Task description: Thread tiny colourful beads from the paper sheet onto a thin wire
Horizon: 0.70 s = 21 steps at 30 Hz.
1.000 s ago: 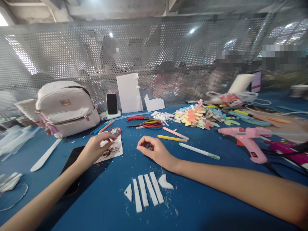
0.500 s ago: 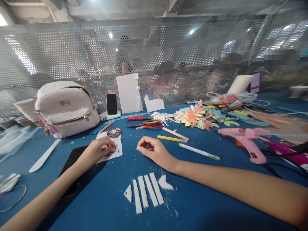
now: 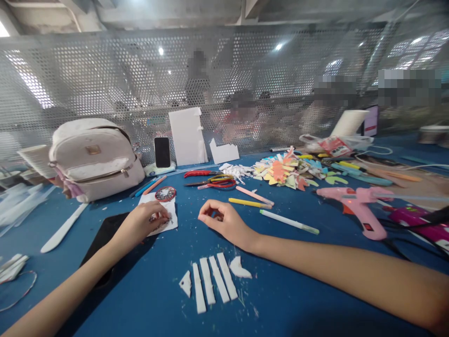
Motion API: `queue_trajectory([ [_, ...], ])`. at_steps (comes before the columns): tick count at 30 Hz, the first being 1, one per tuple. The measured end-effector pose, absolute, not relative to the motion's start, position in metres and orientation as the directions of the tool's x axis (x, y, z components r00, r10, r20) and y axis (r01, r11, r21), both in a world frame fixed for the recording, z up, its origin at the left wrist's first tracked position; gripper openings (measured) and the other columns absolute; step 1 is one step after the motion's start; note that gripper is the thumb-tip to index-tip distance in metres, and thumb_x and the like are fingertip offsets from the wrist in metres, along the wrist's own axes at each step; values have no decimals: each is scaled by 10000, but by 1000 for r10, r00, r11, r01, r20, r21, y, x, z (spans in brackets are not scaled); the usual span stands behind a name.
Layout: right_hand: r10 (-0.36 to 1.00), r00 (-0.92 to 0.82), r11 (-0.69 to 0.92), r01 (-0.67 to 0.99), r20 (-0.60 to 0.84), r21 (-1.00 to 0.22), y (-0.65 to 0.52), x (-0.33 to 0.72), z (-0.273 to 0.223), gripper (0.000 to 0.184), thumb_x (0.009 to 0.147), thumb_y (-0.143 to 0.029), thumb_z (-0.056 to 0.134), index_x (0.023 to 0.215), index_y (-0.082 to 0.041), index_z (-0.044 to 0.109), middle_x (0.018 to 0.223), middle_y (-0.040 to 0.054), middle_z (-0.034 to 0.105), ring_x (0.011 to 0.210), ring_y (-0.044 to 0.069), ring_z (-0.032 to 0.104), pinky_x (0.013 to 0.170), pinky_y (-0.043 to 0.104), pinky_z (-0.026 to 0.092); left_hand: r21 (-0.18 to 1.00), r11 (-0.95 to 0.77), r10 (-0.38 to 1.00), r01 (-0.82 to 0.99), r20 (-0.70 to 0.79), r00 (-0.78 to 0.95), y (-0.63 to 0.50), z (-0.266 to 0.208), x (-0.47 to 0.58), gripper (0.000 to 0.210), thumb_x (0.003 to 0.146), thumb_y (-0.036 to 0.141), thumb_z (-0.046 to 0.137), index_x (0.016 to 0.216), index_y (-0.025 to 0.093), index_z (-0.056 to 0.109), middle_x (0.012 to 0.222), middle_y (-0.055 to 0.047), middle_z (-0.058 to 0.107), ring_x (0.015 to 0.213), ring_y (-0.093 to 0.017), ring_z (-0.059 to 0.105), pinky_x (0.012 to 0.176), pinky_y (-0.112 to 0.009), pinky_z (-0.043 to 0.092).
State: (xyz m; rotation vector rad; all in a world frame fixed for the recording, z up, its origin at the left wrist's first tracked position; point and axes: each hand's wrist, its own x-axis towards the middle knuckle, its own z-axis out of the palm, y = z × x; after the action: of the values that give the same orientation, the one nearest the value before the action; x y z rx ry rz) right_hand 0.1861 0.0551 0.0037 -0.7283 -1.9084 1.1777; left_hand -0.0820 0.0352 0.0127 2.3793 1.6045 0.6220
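My left hand [image 3: 145, 217] rests over a white sheet of paper [image 3: 171, 206] strewn with small dark bits. Its fingers are curled down to the paper, and whatever they pinch is too small to make out. At the top of that sheet sits a round red-rimmed dish [image 3: 165, 193] of tiny bits. To the right, my right hand [image 3: 226, 222] lies on the blue table in a loose curl, thumb against forefinger, with nothing showing in it. In front of both hands, several white strips [image 3: 207, 281] lie side by side, between a white triangle with a hole [image 3: 185, 283] and a white tail-shaped piece [image 3: 240, 268].
A dark phone [image 3: 101, 238] lies beneath my left forearm. Markers [image 3: 289, 221], scissors [image 3: 220, 181] and a heap of coloured scraps [image 3: 280, 168] lie beyond my hands. A pink glue gun [image 3: 361, 208] is at right, a pale backpack [image 3: 94, 159] at back left.
Both hands stay in nearly the same place and pose. Behind the perforated screen, a person has shifted a little to the right.
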Motion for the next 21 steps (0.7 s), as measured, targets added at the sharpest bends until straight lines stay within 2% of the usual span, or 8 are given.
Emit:
queue_trajectory([
  [10,777,-546,418,75,314,-905,56,187,2,181,886,-339,610,805,-177,603,738,-6,549,627,111,462,546,222,343,336,-411,908,848,233,348,33,13,-79,144,860,269,590,830,188,705,823,-57,710,708,-191,642,674,-280,471],
  [21,776,-543,427,75,323,-901,55,187,3,163,883,-312,607,801,-172,607,751,-1,567,661,117,496,561,221,357,452,-429,903,782,218,370,35,11,-79,169,856,271,578,839,176,717,869,-70,738,714,-177,672,686,-267,522],
])
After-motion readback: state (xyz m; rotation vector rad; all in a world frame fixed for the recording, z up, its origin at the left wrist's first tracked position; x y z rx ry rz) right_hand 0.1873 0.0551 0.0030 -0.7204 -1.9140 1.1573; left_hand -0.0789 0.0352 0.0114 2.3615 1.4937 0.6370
